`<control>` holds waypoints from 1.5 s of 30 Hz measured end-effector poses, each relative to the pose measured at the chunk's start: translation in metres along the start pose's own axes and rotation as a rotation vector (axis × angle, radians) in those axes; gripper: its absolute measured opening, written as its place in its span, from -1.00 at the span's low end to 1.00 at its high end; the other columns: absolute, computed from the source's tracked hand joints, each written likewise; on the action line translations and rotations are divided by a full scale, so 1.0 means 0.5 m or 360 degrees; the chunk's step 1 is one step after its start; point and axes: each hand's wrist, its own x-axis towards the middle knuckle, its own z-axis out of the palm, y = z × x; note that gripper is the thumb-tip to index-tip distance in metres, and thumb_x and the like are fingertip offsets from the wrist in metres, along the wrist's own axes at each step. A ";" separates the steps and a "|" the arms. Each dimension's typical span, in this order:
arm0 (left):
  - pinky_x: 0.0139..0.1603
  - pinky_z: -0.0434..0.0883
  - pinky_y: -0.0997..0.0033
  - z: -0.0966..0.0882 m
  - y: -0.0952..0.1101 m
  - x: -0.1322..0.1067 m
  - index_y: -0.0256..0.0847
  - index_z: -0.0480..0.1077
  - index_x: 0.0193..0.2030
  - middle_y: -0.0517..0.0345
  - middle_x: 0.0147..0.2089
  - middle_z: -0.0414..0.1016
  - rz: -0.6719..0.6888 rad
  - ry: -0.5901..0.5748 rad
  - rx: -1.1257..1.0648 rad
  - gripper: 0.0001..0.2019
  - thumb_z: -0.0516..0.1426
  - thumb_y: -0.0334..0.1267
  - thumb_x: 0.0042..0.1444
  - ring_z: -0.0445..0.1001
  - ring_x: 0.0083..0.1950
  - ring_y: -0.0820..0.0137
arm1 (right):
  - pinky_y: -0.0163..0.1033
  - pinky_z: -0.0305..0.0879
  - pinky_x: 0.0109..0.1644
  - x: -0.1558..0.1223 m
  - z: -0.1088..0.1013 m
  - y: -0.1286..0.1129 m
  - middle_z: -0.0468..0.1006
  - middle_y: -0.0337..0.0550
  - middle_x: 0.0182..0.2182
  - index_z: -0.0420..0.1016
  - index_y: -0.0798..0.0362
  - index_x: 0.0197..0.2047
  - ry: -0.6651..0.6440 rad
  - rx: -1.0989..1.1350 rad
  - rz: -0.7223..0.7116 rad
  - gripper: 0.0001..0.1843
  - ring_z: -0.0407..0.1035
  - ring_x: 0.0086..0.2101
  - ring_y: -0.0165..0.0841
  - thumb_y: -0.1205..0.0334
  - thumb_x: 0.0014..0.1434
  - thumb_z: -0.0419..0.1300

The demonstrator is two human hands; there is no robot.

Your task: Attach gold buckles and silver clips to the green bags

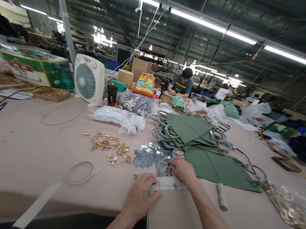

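Observation:
A tan card panel [173, 218] with white strips lies at the table's near edge, a small metal fitting [173, 186] on its upper strip. My left hand [140, 197] grips the panel's upper left corner. My right hand [182, 171] rests at the panel's top edge, its fingertips against a heap of small silver metal parts [149, 156]. Whether those fingers hold anything is hidden. Green fabric panels [216, 168] lie just beyond my right hand, and loose brass fittings [107, 147] are scattered to the left.
A coil of white cord [80, 172] and a pale roll [222, 196] lie near my hands. A clear bag of gold parts [286, 206] sits to the right. Beyond stand bags, a white fan [88, 79], and a co-worker [182, 82] across the table.

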 end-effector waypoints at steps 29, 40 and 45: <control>0.16 0.46 -0.01 -0.006 0.005 0.001 -0.10 0.52 -0.06 0.05 0.05 0.53 0.0002 -0.0004 0.0010 -0.70 0.37 -0.33 0.04 0.46 0.10 0.12 | -0.23 0.31 -0.03 0.009 0.022 0.041 0.60 -0.07 -0.05 0.68 -0.14 0.04 0.0000 0.0322 -0.0055 -0.70 0.52 -0.12 -0.21 0.17 0.24 0.29; 0.18 0.45 0.01 0.001 -0.003 -0.001 -0.10 0.52 -0.04 0.05 0.08 0.52 0.0017 -0.0007 0.0016 -0.68 0.38 -0.29 0.05 0.45 0.12 0.13 | -0.30 0.28 -0.15 0.021 0.042 0.059 0.62 -0.19 -0.29 0.66 -0.03 -0.10 0.0091 0.0656 -0.0094 -0.73 0.47 -0.28 -0.31 0.24 0.08 0.39; 0.16 0.45 0.02 0.004 -0.006 -0.002 -0.09 0.52 -0.03 0.05 0.06 0.52 0.0049 0.0014 0.0003 -0.67 0.38 -0.30 0.05 0.46 0.11 0.13 | -0.27 0.29 -0.08 -0.001 0.041 0.059 0.62 -0.18 -0.23 0.59 0.00 -0.19 0.0243 0.0775 -0.0110 -0.86 0.46 -0.23 -0.30 0.17 0.19 0.27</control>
